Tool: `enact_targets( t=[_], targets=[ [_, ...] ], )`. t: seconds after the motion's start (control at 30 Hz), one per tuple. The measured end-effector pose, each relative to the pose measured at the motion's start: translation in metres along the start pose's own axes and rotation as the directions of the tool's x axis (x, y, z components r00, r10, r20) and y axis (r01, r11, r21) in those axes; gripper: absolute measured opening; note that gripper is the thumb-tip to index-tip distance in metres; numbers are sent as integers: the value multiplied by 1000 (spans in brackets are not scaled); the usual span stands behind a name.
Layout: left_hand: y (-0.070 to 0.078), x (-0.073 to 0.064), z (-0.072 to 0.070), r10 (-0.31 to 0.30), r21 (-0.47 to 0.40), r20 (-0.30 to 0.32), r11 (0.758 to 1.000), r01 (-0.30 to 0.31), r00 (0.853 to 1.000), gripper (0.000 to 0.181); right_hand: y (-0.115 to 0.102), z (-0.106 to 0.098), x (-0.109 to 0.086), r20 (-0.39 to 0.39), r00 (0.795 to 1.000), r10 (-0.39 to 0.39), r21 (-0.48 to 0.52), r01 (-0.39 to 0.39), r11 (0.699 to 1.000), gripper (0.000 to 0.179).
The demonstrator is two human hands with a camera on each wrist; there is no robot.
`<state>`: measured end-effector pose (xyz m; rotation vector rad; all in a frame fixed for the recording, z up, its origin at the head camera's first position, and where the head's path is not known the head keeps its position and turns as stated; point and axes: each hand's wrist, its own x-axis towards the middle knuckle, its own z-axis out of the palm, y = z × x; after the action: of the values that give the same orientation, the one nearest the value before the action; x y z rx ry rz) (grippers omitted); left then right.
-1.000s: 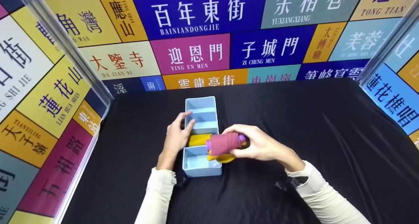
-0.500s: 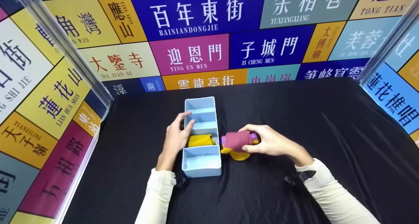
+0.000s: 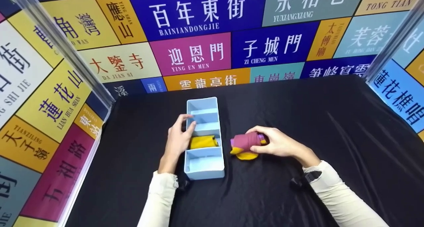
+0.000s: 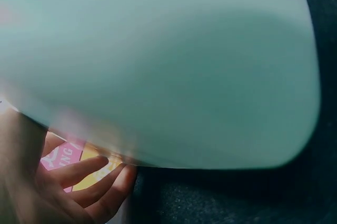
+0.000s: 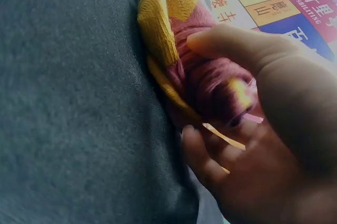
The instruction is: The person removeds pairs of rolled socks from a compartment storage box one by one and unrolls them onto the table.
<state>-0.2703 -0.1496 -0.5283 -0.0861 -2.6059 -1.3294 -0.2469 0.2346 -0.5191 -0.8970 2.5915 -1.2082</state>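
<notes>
A long light-blue divided box point(image 3: 204, 173) stands on the black cloth, with a yellow rolled bundle point(image 3: 202, 142) in one middle compartment. My left hand point(image 3: 179, 137) rests against its left side, thumb and index finger reaching over the rim; the box wall point(image 4: 210, 87) fills most of the left wrist view, with the fingertips by its edge. To the right of the box, my right hand point(image 3: 276, 142) holds a rolled pair of burgundy socks point(image 3: 246, 141) with yellow patches and a bit of purple at its ends. In the right wrist view, the thumb presses on the rolled socks point(image 5: 192, 50).
The box's two far compartments and its nearest compartment show bare bottoms. Black cloth point(image 3: 298, 104) covers the table on all sides of the box. Panels with colourful printed signs point(image 3: 198, 51) stand behind and at both sides, with metal corner posts point(image 3: 89, 68).
My right hand has moved right with the rolled burgundy socks, from over the box to beside it, uncovering the yellow bundle. My left hand has stayed at the box's left side.
</notes>
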Motion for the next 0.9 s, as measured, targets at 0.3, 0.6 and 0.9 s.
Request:
enact_targets(
  t=[0.3, 0.6, 0.9],
  targets=[
    [6, 1, -4, 128, 92, -106, 989, -119, 986, 34, 4, 0, 2, -81, 996, -24, 50, 28, 998, 54],
    [36, -3, -13, 284, 175, -139, 950, -258, 949, 28, 4, -2, 1, -96, 995, -15, 5, 16, 1000, 42],
    [85, -26, -3, 456, 239, 3, 864, -444, 890, 22, 4, -2, -1, -102, 995, -25, -9, 24, 1000, 42]
  ],
)
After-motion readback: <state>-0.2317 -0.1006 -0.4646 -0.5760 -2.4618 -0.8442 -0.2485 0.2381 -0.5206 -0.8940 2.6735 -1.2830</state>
